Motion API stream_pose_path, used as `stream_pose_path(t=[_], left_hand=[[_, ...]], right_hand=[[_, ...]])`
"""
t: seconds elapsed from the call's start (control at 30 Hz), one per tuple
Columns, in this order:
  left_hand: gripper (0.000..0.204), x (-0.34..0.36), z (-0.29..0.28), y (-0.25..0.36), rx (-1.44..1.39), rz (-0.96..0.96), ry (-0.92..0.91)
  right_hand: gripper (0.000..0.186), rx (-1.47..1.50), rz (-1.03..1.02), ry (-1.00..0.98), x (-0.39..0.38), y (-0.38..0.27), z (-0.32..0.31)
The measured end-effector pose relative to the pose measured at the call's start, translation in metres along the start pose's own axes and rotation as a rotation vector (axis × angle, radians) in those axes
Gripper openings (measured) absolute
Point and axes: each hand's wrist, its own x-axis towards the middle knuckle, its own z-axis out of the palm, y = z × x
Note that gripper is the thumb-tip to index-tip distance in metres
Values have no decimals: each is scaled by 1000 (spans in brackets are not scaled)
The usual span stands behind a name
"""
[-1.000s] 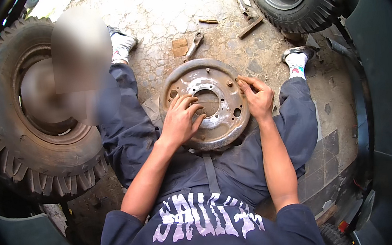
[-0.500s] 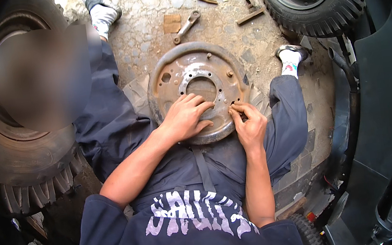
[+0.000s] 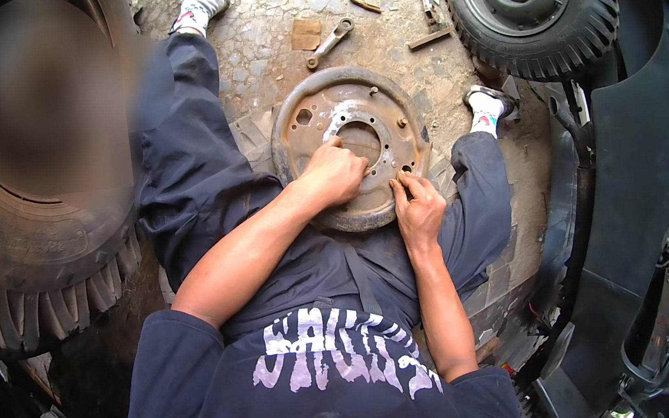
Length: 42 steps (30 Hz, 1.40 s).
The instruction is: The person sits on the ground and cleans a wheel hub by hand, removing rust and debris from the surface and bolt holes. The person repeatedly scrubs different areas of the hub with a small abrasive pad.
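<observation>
A round, rusty brake backing plate [image 3: 322,99] lies tilted against my lap between my spread legs. It has a big round centre hole, several small holes and two short studs on its right side. My left hand [image 3: 335,173] is closed at the left edge of the centre hole, fingers curled over the rim and their tips hidden. On the lower right of the plate, my right hand [image 3: 420,209] pinches thumb and forefinger together beside a small dark hole. Whatever is between those fingertips is too small or hidden to make out.
A metal link arm [image 3: 330,43] and a brown cardboard scrap [image 3: 306,35] lie on the cracked floor beyond the plate. A hammer-like tool [image 3: 429,37] rests further right. Wheels with tyres stand at left [image 3: 35,260] and far right [image 3: 531,13]. Dark green vehicle bodywork [image 3: 636,174] lines the right.
My left hand's fingers, stretched out over the centre hole before, are now curled at its edge. The right hand keeps its pinch near the same hole. The whole view has shifted slightly.
</observation>
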Motion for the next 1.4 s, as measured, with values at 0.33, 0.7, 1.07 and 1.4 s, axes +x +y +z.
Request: stream_pose_path(t=[0.33, 0.7, 1.07, 1.4], left_hand=[[26, 0, 0, -3, -11, 22, 35], [27, -2, 0, -1, -34, 23, 18], [28, 8, 14, 34, -67, -210, 87], [40, 18, 24, 39, -43, -270, 170]], right_hand=[[16, 69, 81, 106, 0, -8, -3], [17, 73, 32, 77, -10, -8, 3], [16, 7, 54, 181, 28, 24, -7], [14, -202, -11, 119, 17, 20, 10]])
